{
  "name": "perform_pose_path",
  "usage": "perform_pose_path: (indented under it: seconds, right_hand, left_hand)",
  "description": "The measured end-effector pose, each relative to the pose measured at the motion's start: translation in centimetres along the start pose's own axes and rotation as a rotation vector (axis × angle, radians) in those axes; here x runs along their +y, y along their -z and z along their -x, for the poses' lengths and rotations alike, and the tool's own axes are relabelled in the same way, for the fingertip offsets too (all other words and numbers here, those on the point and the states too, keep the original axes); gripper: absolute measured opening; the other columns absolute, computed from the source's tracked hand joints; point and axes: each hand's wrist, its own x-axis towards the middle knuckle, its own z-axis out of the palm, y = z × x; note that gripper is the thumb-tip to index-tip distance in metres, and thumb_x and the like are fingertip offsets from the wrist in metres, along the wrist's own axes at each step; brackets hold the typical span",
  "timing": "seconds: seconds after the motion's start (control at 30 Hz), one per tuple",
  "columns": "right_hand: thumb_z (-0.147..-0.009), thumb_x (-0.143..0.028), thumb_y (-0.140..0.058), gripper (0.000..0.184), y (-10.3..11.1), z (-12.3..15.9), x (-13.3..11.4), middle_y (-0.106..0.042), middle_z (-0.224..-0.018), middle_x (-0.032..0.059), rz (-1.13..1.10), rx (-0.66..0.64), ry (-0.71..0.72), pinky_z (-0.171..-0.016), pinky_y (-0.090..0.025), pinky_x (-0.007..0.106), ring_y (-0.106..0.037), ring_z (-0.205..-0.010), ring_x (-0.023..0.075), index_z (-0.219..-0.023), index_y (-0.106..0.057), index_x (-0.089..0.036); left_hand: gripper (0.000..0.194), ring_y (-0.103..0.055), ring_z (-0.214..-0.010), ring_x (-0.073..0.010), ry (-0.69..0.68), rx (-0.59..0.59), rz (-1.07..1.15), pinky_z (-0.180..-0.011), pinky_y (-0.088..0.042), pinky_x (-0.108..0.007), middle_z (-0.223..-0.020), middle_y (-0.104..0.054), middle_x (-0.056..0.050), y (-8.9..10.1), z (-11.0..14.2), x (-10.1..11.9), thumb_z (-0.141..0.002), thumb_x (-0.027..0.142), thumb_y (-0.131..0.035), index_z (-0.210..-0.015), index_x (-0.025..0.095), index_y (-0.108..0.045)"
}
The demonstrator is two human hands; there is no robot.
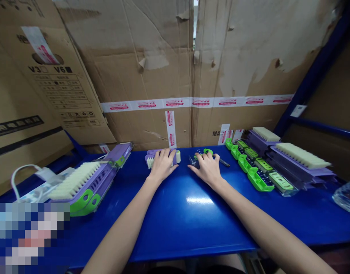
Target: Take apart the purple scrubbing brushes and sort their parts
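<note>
My left hand (162, 166) rests palm down over a purple brush (150, 161) with white bristles, its fingers curled across the top. A pale roller-like end of the brush shows beyond the fingertips. My right hand (208, 167) is bent over a clear plastic case with a green part (208, 151), which it grips from above; much of the case is hidden under the fingers. Just right of that hand lies a thin dark pen-like stick (224, 163). The two hands are apart on the blue table (175, 220), near its back edge.
Purple brushes with cream bristles (78, 180) lie at left beside a white power strip (39, 192) and cable. On the right stand several clear cases with green lids (257, 179) and stacked purple brushes (303, 155). Cardboard (146, 76) walls the back. Clear plastic (347, 196) sits far right.
</note>
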Motion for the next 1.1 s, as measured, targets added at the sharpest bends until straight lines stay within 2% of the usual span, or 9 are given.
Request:
perform_pose_path:
  seconds: [0.1, 0.23, 0.4, 0.5, 0.6, 0.73, 0.87, 0.97, 1.1]
  right_hand:
    - [-0.09, -0.053, -0.04, 0.052, 0.4, -0.4, 0.6, -0.065, -0.101, 0.0163, -0.007, 0.054, -0.052, -0.088, -0.027, 0.046, -0.05, -0.1, 0.0303, -0.119, -0.058, -0.014]
    - [-0.092, -0.03, -0.037, 0.037, 0.9, -0.9, 3.7, -0.064, -0.104, 0.0173, -0.015, 0.029, -0.254, -0.083, -0.034, 0.044, -0.053, -0.098, 0.0301, -0.118, -0.059, -0.014]
    - [-0.083, -0.031, -0.049, 0.035, 0.4, -0.6, 7.9, -0.064, -0.104, 0.0182, -0.009, -0.24, -0.428, -0.079, -0.041, 0.046, -0.058, -0.098, 0.0326, -0.112, -0.062, -0.016]
    - [-0.08, -0.029, -0.052, 0.034, 0.0, -0.4, 8.8, -0.065, -0.104, 0.0163, -0.036, -0.373, -0.417, -0.078, -0.044, 0.043, -0.061, -0.097, 0.0312, -0.111, -0.063, -0.018]
    - [-0.079, -0.022, -0.051, 0.034, 0.2, -0.6, 8.7, -0.066, -0.103, 0.015, -0.052, -0.401, -0.403, -0.075, -0.045, 0.038, -0.063, -0.094, 0.0291, -0.109, -0.065, -0.019]
    - [-0.08, -0.018, -0.046, 0.034, 1.4, -1.0, 8.4, -0.063, -0.101, 0.0159, -0.016, -0.307, -0.45, -0.072, -0.044, 0.035, -0.064, -0.086, 0.0265, -0.106, -0.068, -0.018]
    - [-0.084, -0.022, -0.043, 0.034, 2.4, -1.3, 8.3, -0.057, -0.098, 0.015, -0.097, -0.017, -0.493, -0.071, -0.044, 0.034, -0.061, -0.081, 0.024, -0.104, -0.068, -0.015]
    - [-0.083, -0.022, -0.045, 0.03, 2.7, -1.4, 7.6, -0.055, -0.089, 0.0104, -0.282, 0.178, -0.334, -0.077, -0.045, 0.034, -0.058, -0.082, 0.0223, -0.1, -0.068, -0.015]
    - [-0.082, -0.023, -0.049, 0.024, 2.8, -1.3, 5.3, -0.053, -0.08, 0.006, -0.535, 0.217, -0.082, -0.072, -0.047, 0.031, -0.055, -0.075, 0.0184, -0.093, -0.069, -0.016]
  left_hand:
    - [0.054, -0.05, -0.109, -0.0298, -0.002, 0.018, 0.05, -0.088, -0.039, -0.042, -0.119, -0.056, -0.015, 0.1, 0.0, 0.2, -0.083, 0.047, -0.056, -0.125, 0.015, -0.049]
    - [0.045, -0.052, -0.104, -0.0285, 0.013, 0.037, 0.095, -0.087, -0.039, -0.042, -0.114, -0.058, -0.013, 0.3, -0.4, 0.1, -0.087, 0.047, -0.05, -0.12, 0.017, -0.053]
    - [0.039, -0.053, -0.105, -0.0271, 0.017, 0.034, 0.167, -0.09, -0.039, -0.041, -0.114, -0.059, -0.011, 0.3, -1.2, -0.2, -0.085, 0.043, -0.053, -0.116, 0.019, -0.055]
    - [0.037, -0.053, -0.109, -0.0256, 0.037, -0.011, 0.232, -0.094, -0.037, -0.041, -0.116, -0.06, -0.009, 0.1, -1.8, -0.2, -0.085, 0.038, -0.054, -0.118, 0.02, -0.054]
    - [0.034, -0.053, -0.11, -0.0242, 0.072, -0.064, 0.29, -0.095, -0.037, -0.04, -0.117, -0.061, -0.007, 0.0, -2.3, -0.4, -0.086, 0.032, -0.052, -0.118, 0.02, -0.055]
    - [0.031, -0.055, -0.108, -0.0242, 0.099, -0.113, 0.319, -0.091, -0.039, -0.039, -0.114, -0.063, -0.006, 0.0, -2.9, -0.7, -0.086, 0.032, -0.051, -0.116, 0.023, -0.057]
    - [0.029, -0.055, -0.105, -0.0243, 0.103, -0.135, 0.338, -0.089, -0.04, -0.04, -0.11, -0.063, -0.006, 0.2, -3.2, -0.8, -0.086, 0.032, -0.052, -0.112, 0.024, -0.06]
    - [0.027, -0.054, -0.106, -0.0249, 0.103, -0.134, 0.34, -0.089, -0.04, -0.041, -0.109, -0.062, -0.005, 0.1, -3.3, -0.8, -0.087, 0.033, -0.051, -0.111, 0.024, -0.061]
    - [0.027, -0.054, -0.106, -0.0252, 0.106, -0.128, 0.338, -0.088, -0.04, -0.041, -0.109, -0.062, -0.006, 0.0, -3.3, -0.6, -0.087, 0.032, -0.051, -0.111, 0.025, -0.061]
